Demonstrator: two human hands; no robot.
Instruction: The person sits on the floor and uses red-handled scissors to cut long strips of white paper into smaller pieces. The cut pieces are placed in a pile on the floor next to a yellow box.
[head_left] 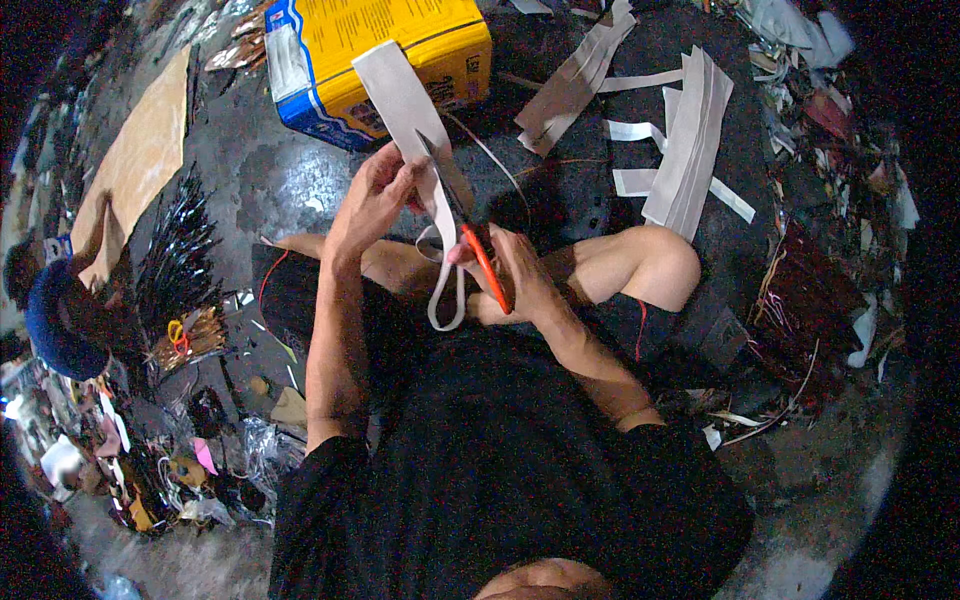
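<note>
My left hand (378,195) is closed on a long pale strip of material (392,85), pinched between thumb and fingers near its middle. The strip's far end rises in front of a yellow and blue box. In my right hand (515,265) is a pair of scissors with orange handles (484,268). Their dark blades (437,150) point away from me and lie along the strip, partly across it. A narrow cut band (446,312) hangs in a loop below the blades, between my hands. Whether the blades are fully closed is hard to make out.
The yellow and blue box (440,65) stands just beyond my hands. Wide pale strips (692,150) lie stacked at the right, with more strips (575,85) farther off. A tan sheet (140,165) and dark bristly bundle (180,235) are at the left. Scraps (830,110) line both sides.
</note>
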